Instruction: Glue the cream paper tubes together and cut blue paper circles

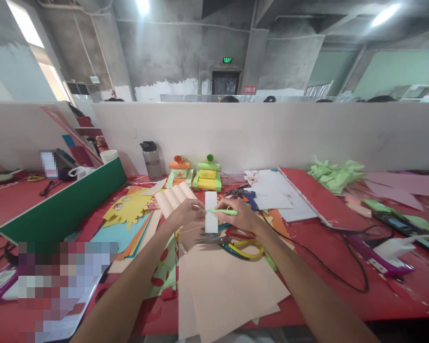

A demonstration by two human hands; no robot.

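Observation:
A narrow white paper strip (pixel 211 223) stands between my two hands. My left hand (pixel 186 213) is closed, its fingertips pinched at the strip's left edge. In my right hand (pixel 239 215) is a light green pen (pixel 229 212), with its tip pointing left against the strip. Below the hands lie scissors with yellow and teal handles (pixel 248 248), and a red-handled pair (pixel 239 232) beside them. They rest on sheets of tan paper (pixel 232 290). Several rolled peach paper tubes (pixel 175 196) lie just beyond my left hand.
Two paper models, orange-topped (pixel 179 171) and green-topped (pixel 209 172), stand by the partition (pixel 236 133) near a bottle (pixel 151 159). A green board (pixel 64 205) stands at left. A black cable (pixel 318 262) crosses the right side. Crumpled green paper (pixel 336 174) lies farther back.

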